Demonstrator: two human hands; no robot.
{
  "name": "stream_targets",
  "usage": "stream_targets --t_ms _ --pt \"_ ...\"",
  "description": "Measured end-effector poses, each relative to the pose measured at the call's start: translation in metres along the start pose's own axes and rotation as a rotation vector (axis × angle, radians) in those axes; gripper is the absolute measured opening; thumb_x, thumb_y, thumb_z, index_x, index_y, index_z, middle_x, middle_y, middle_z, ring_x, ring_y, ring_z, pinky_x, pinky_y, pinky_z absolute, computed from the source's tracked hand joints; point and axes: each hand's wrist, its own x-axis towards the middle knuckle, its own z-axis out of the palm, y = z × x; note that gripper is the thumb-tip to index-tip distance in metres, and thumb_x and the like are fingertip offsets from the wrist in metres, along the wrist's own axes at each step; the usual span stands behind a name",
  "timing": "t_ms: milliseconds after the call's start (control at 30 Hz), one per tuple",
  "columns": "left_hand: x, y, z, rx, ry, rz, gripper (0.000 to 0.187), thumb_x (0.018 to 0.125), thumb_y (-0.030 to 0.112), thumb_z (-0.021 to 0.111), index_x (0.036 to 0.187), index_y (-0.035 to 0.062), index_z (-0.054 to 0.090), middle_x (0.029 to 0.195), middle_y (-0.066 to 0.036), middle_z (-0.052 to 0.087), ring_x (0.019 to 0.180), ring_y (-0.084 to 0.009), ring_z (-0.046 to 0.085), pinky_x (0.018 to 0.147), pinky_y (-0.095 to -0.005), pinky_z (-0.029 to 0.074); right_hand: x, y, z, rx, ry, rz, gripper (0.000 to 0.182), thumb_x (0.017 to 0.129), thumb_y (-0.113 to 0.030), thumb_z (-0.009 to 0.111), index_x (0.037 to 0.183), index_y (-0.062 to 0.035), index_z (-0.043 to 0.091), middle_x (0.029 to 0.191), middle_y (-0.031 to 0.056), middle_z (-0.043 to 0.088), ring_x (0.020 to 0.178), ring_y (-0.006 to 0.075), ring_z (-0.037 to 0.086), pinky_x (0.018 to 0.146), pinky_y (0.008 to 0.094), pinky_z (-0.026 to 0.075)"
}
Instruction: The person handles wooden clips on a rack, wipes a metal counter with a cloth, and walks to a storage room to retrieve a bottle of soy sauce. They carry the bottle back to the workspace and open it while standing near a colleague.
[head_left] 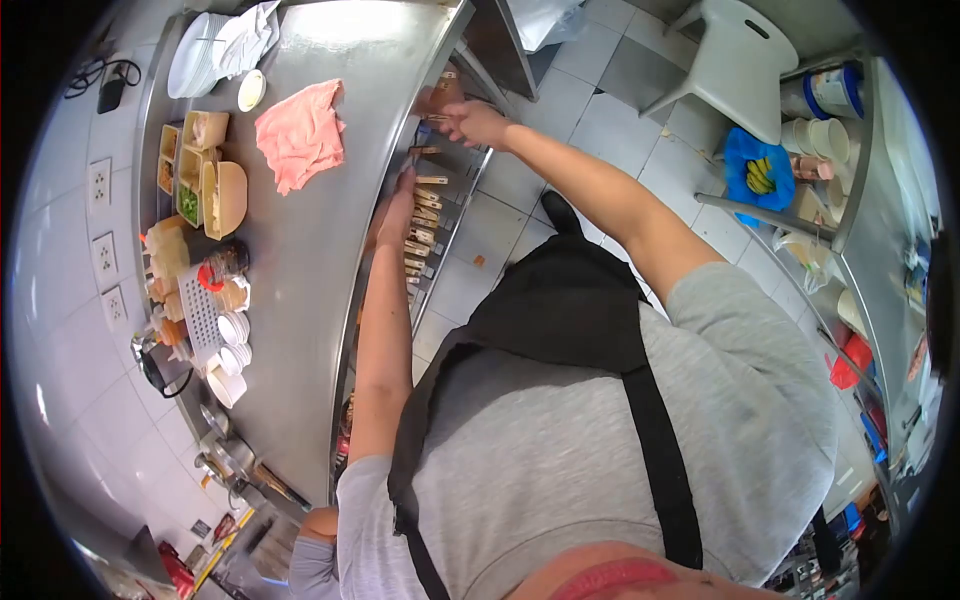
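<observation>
Below the steel counter's edge lies a row of flat-ended wooden skewers (pixel 424 222), their pale handles sticking out toward me. My left hand (pixel 398 208) is stretched along the row beside the handles, fingers extended, partly hidden by the counter edge. Farther along, my right hand (pixel 474 124) has its fingers closed on a pale wooden skewer handle. The food end of that skewer is too blurred and shaded to make out.
On the steel counter (pixel 295 270) are a pink cloth (pixel 302 136), food tubs (pixel 224 198), white plates (pixel 196 60), a perforated tray (pixel 202 315) and stacked cups (pixel 234 342). A white plastic chair (pixel 730 70) stands on the tiled floor. Shelving (pixel 850 215) lines the right; another person's sleeve (pixel 315 568) shows lower left.
</observation>
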Motion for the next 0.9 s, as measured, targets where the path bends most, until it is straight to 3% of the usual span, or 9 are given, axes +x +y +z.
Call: stream_targets --t_ms 33,133,333,467,533,667,733,767,900 --pt "0.002 -0.001 0.001 -0.14 -0.048 0.139 0.05 0.086 0.044 0.037 0.117 0.006 0.046 0.109 -0.009 0.051 0.099 -0.0175 0.046 0.086 -0.0287 0.035 0.004 0.001 -0.004 0.076 -0.091 0.043 0.038 0.081 -0.009 0.046 0.119 -0.0048 0.041 0.084 0.0016 0.058 0.07 0.0086 0.05 0.061 0.0217 0.043" --pt "0.005 -0.005 -0.003 -0.092 -0.085 0.22 0.042 0.089 0.03 0.04 0.122 0.0046 0.039 0.117 -0.009 0.045 0.108 -0.0168 0.039 0.093 -0.0264 0.027 0.008 0.004 -0.01 0.03 -0.145 -0.02 0.033 0.084 -0.013 0.048 0.114 -0.0028 0.045 0.084 0.0019 0.058 0.07 0.0081 0.05 0.06 0.0217 0.042" --pt "0.007 -0.005 -0.008 0.1 -0.021 0.266 0.037 0.088 0.022 0.042 0.121 0.0064 0.042 0.115 -0.004 0.047 0.105 -0.0126 0.039 0.09 -0.0238 0.027 0.012 0.006 -0.017 0.009 -0.222 -0.066 0.019 0.085 -0.016 0.049 0.097 -0.0032 0.057 0.073 0.0004 0.057 0.066 0.0062 0.05 0.058 0.0197 0.042" --pt "0.009 -0.008 -0.01 0.257 0.013 0.364 0.037 0.089 0.023 0.041 0.121 0.0058 0.041 0.115 -0.004 0.046 0.104 -0.0132 0.039 0.09 -0.0238 0.027 0.01 0.013 -0.027 -0.085 -0.208 -0.079 0.017 0.085 -0.016 0.049 0.091 -0.0034 0.059 0.069 0.0001 0.056 0.062 0.0059 0.05 0.057 0.0191 0.042" --pt "0.011 -0.012 -0.011 0.168 -0.003 0.261 0.044 0.086 0.034 0.042 0.123 0.0102 0.04 0.126 -0.008 0.04 0.119 -0.0216 0.032 0.1 -0.0301 0.017 0.006 0.014 -0.031 -0.043 -0.188 -0.066 0.017 0.083 -0.017 0.05 0.085 -0.0043 0.061 0.067 0.0021 0.057 0.058 0.0067 0.051 0.052 0.0195 0.042" --pt "0.028 -0.038 -0.018 0.291 0.103 0.163 0.051 0.085 0.041 0.038 0.126 0.0113 0.035 0.129 -0.008 0.036 0.119 -0.0232 0.032 0.101 -0.0307 0.017 -0.003 0.013 -0.034 -0.037 -0.208 -0.018 0.016 0.083 -0.018 0.051 0.086 -0.0046 0.059 0.07 0.0008 0.056 0.062 0.0064 0.05 0.057 0.0186 0.042" --pt "0.038 -0.069 -0.031 0.04 0.332 0.503 0.052 0.084 0.044 0.035 0.125 0.0118 0.036 0.126 -0.008 0.039 0.115 -0.0257 0.036 0.1 -0.0365 0.023 -0.008 0.017 -0.039 0.029 -0.198 0.064 0.017 0.083 -0.021 0.052 0.086 -0.0059 0.058 0.073 0.0012 0.057 0.064 0.0059 0.05 0.057 0.0185 0.041" --pt "0.036 -0.082 -0.039 0.038 0.402 0.546 0.052 0.084 0.044 0.035 0.125 0.0118 0.035 0.127 -0.008 0.038 0.116 -0.026 0.035 0.1 -0.0374 0.023 -0.013 0.021 -0.044 0.024 -0.188 0.086 0.017 0.082 -0.023 0.052 0.086 -0.0068 0.058 0.074 0.0009 0.057 0.064 0.0055 0.049 0.057 0.0186 0.041" --pt "-0.002 -0.129 -0.083 0.118 0.453 0.397 0.053 0.084 0.044 0.033 0.126 0.0119 0.033 0.128 -0.009 0.035 0.117 -0.0274 0.032 0.1 -0.041 0.022 -0.038 0.046 -0.079 -0.019 -0.116 0.216 0.017 0.081 -0.024 0.051 0.089 -0.0096 0.056 0.078 -0.001 0.058 0.066 0.0056 0.048 0.058 0.0199 0.038"
